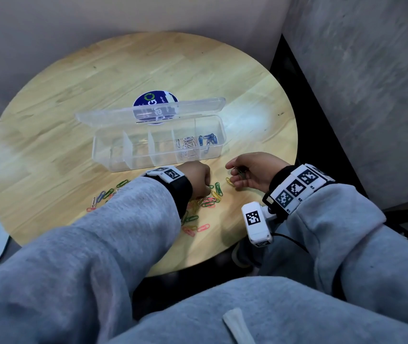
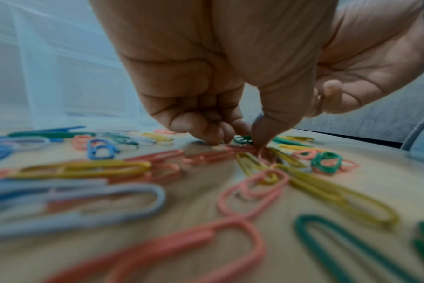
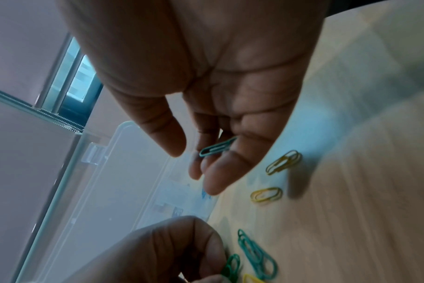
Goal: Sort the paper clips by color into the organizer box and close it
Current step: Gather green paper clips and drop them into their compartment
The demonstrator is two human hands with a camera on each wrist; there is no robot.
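Paper clips [image 1: 205, 201] are scattered on round wooden table [image 1: 123, 70] near open organizer box [image 1: 158, 142], walled corner behind. Left hand [image 1: 196, 178] fingertips pinched into pile; right hand [image 1: 255, 173] cupped around green clip [image 3: 217, 147].

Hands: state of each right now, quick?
Left hand: fingers curled, pinching at a green paper clip on the table.
Right hand: fingers curled round a green paper clip.

Left grip [image 1: 198, 178] pinching, right grip [image 1: 252, 173] cupped
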